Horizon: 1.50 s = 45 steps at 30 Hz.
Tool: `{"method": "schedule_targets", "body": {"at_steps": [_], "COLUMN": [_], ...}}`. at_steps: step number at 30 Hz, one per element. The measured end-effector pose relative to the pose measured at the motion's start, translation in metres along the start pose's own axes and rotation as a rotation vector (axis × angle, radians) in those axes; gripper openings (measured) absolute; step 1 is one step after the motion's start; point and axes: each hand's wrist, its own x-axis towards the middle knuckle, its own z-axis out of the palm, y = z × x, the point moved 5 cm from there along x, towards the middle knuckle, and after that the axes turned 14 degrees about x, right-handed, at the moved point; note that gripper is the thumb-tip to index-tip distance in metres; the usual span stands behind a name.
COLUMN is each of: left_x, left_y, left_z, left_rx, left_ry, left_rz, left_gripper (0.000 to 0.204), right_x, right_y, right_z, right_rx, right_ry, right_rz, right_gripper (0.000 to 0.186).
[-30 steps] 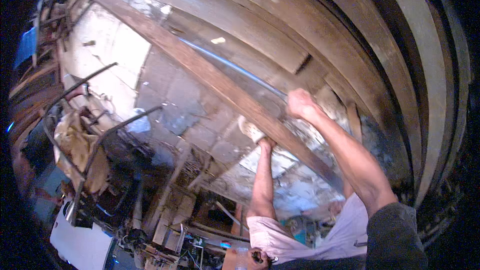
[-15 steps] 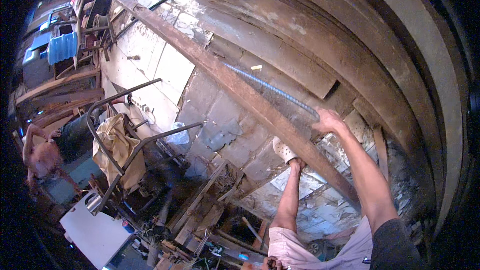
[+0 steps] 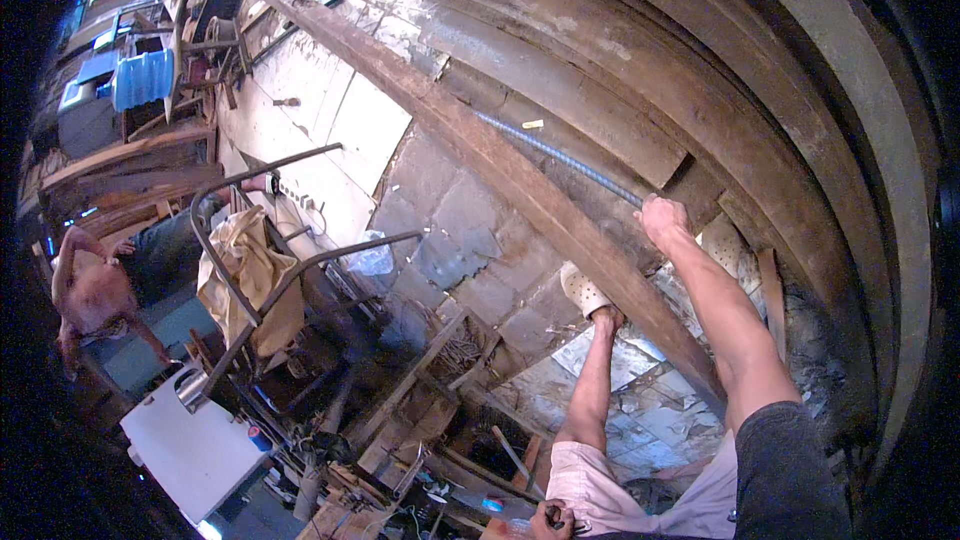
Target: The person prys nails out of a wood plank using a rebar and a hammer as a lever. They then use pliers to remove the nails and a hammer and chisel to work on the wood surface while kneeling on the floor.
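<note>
My right hand (image 3: 665,221) is closed round the near end of a long ribbed steel bar (image 3: 560,157), which looks bluish. The bar slants away to the upper left, and its far part is hidden by a long brown beam (image 3: 500,165). That beam lies diagonally across the floor, close to my right forearm. At the lower edge my left hand (image 3: 549,521) is closed on a small dark object, too little of it showing to name. My foot, in a pale clog (image 3: 582,290), stands on the left side of the beam.
Wide brown planks (image 3: 640,50) are stacked along the right. To the left stands a metal chair frame (image 3: 235,285) draped with tan cloth (image 3: 255,270). Beyond it another person (image 3: 95,290) is at a white-topped table (image 3: 190,440). Wood scraps (image 3: 430,360) clutter the floor.
My right hand has closed more fully round the end of the bar and sits slightly higher in the picture. The whole view has shifted a little. The beam appears to lie as before.
</note>
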Motion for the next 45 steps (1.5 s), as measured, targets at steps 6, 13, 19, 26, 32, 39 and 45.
{"method": "schedule_targets", "body": {"at_steps": [6, 13, 19, 26, 32, 39, 45], "left_x": [-0.006, -0.028, -0.021, -0.047, -0.040, -0.040, -0.095], "left_y": [0.024, 0.036, 0.050, 0.126, 0.145, 0.250, 0.363], "left_z": [-0.004, -0.008, -0.007, -0.023, -0.014, -0.042, -0.033], "left_rx": [-0.165, -0.229, -0.042, 0.032, 0.098, 0.809, 1.030], "left_ry": [0.176, 0.094, 0.117, 0.363, -0.159, -0.261, -0.458], "left_rz": [0.134, 0.088, 0.145, 0.575, 0.635, 0.791, 0.998], "left_gripper": [0.020, 0.027, 0.040, 0.023, 0.021, 0.041, 0.030], "right_x": [-0.035, -0.089, -0.194, -0.343, -0.464, -0.470, -0.472], "right_y": [-0.031, -0.074, 0.003, 0.168, 0.193, 0.191, 0.215], "right_z": [-0.001, 0.005, -0.038, -0.012, 0.063, 0.024, 0.011], "right_rx": [-0.078, -0.282, -0.150, 0.470, 1.310, 1.941, 2.246], "right_ry": [-0.027, -0.439, -0.410, -0.463, -0.694, -0.763, -0.902], "right_rz": [-0.046, -0.348, -0.144, 0.285, 0.491, 0.309, 0.099], "right_gripper": [0.044, 0.030, 0.025, 0.034, 0.028, 0.025, 0.028]}}
